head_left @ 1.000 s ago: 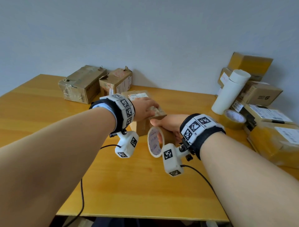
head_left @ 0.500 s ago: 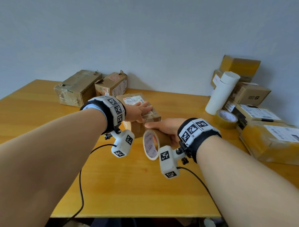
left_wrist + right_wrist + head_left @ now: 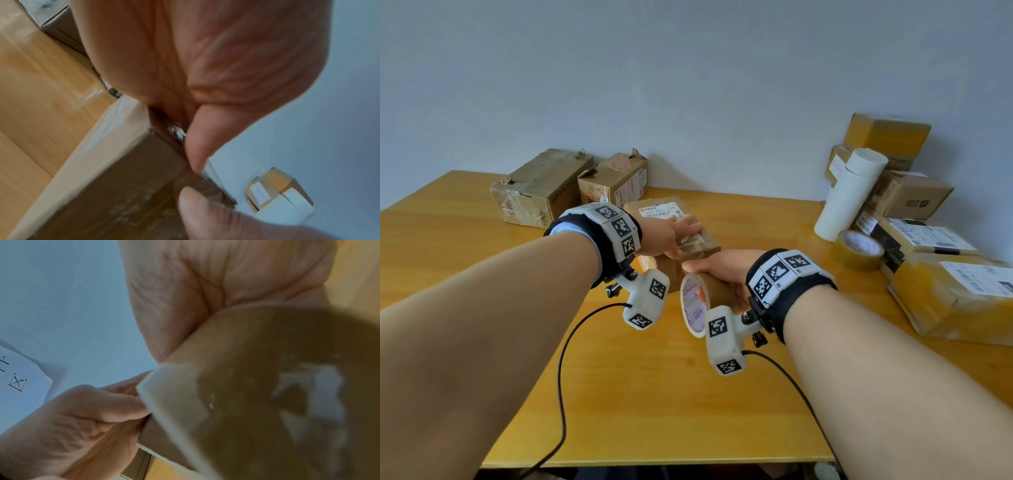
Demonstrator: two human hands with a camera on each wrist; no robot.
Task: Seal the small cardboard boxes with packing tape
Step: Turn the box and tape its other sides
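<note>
Our left hand [image 3: 669, 236] presses flat fingers on the light, stiff box [image 3: 681, 240]; our right hand [image 3: 722, 270] grips the tape roll [image 3: 697, 305], best held through its core.

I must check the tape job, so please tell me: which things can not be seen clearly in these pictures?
- Tape strip on the box: head view, left hand covers it.
- Box label text: head view, too small.
- Right hand fingers round the roll: right wrist view, blurred roll fills the frame.
- Box seam: left wrist view, blurred, palm blocks it.
</note>
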